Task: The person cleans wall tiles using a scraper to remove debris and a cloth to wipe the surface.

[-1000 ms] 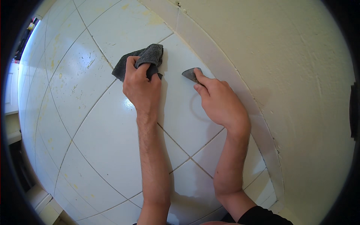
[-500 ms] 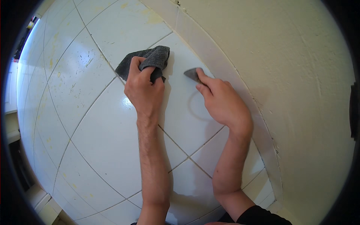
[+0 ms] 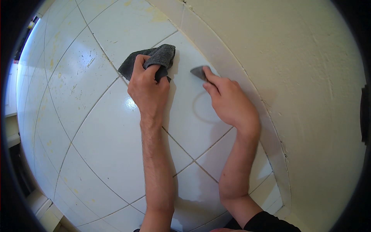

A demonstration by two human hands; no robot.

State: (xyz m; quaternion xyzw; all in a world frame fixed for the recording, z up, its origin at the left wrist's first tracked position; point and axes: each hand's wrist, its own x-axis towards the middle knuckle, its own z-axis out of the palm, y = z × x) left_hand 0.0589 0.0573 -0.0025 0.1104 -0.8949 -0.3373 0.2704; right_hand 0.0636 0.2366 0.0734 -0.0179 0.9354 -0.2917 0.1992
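My left hand [image 3: 148, 87] is closed on a bunched dark grey cloth [image 3: 162, 56], which rests on the white floor tiles [image 3: 112, 131]. Part of the cloth is folded up over my fingers. To its right, my right hand [image 3: 230, 94] grips a scraper [image 3: 198, 72] with a grey triangular blade. The blade's broad edge points left, low over or on a tile close to the wall; I cannot tell if it touches. The scraper's handle is hidden inside my hand. A faint ring-shaped mark shows on the tile between my two hands.
A cream wall [image 3: 309, 96] with a tiled skirting [image 3: 228, 54] curves along the right side. Yellowish stains and specks mark the tiles at the left and far end. White furniture or door parts [image 3: 11, 92] stand at the left rim. A dark object [image 3: 364, 116] shows at the right rim.
My right hand has shifted slightly away from me along the wall with the scraper. My left hand and the cloth have hardly moved.
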